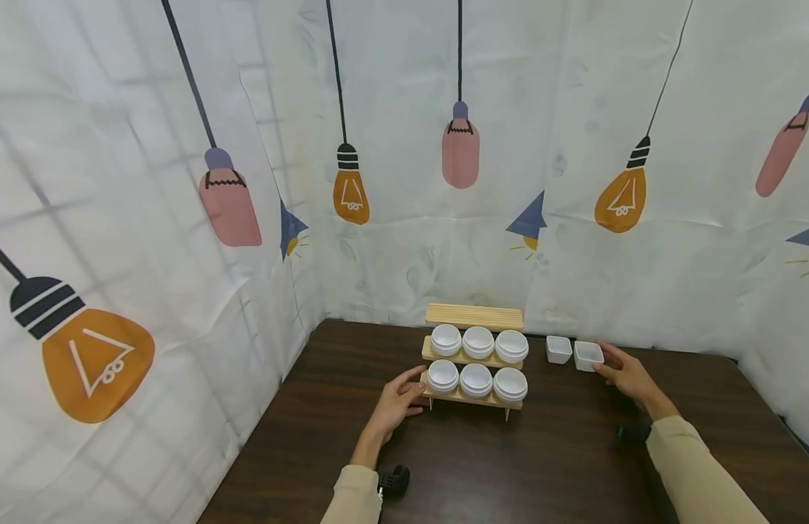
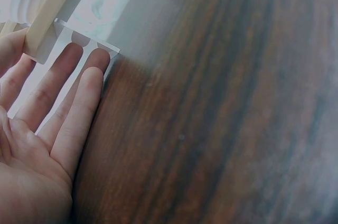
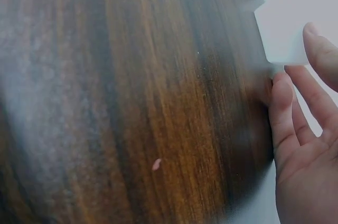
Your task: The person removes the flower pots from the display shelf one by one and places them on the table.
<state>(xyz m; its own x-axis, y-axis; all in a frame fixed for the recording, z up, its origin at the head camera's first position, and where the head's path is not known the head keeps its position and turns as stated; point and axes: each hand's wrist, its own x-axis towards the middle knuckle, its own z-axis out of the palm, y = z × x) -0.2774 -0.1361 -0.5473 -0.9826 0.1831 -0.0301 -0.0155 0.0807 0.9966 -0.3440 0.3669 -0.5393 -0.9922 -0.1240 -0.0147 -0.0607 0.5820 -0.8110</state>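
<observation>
A three-tier wooden rack [image 1: 473, 317] stands at the back of a dark wooden table [image 1: 542, 466]. Its top shelf is bare; the middle and lower shelves each carry three white round bowls [image 1: 476, 380]. My left hand [image 1: 399, 399] rests at the left end of the lower shelf [image 2: 50, 7], with straight fingers [image 2: 79, 102] beneath the board. Right of the rack sit two small square white bowls [image 1: 558, 349]. My right hand [image 1: 623, 375] lies beside the right-hand square bowl [image 1: 587, 355], with relaxed fingers [image 3: 282, 108] at its wall [image 3: 282, 39].
Curtains printed with hanging light bulbs [image 1: 352, 193] close off the table at the back and left. Bare tabletop lies in front of the rack. The table's right edge [image 1: 780, 426] is near the right arm.
</observation>
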